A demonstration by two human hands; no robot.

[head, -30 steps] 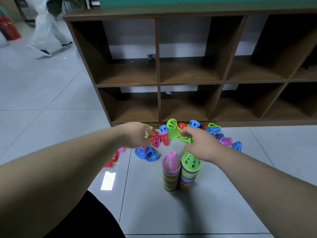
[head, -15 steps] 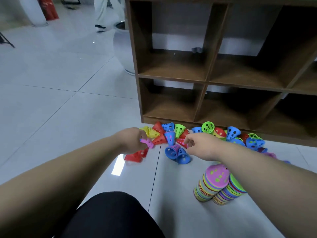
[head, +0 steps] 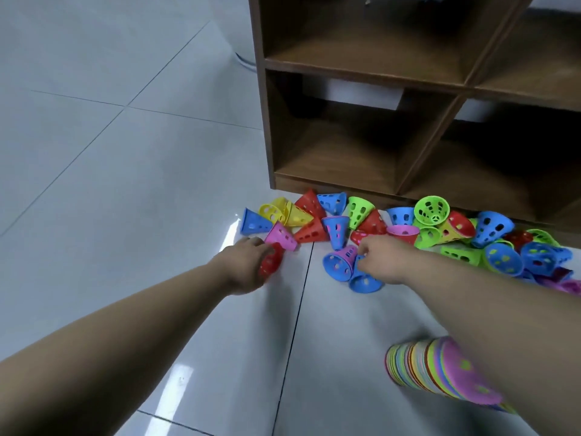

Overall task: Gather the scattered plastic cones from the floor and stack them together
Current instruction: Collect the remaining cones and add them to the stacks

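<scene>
The left hand (head: 248, 262) closes its fingers round a red cone (head: 271, 262) at the left end of the scattered cones (head: 434, 212) before the shelf (head: 361, 158); the right hand (head: 382, 261) curls at a blue cone (head: 338, 266), whether grasping I cannot tell. The stack (head: 440, 369) stands near, under the right forearm, which could topple it when drawing back.

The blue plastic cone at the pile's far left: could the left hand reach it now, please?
Probably yes: the blue plastic cone lies just beyond the left hand, nothing between, though that hand holds a red plastic cone.
</scene>
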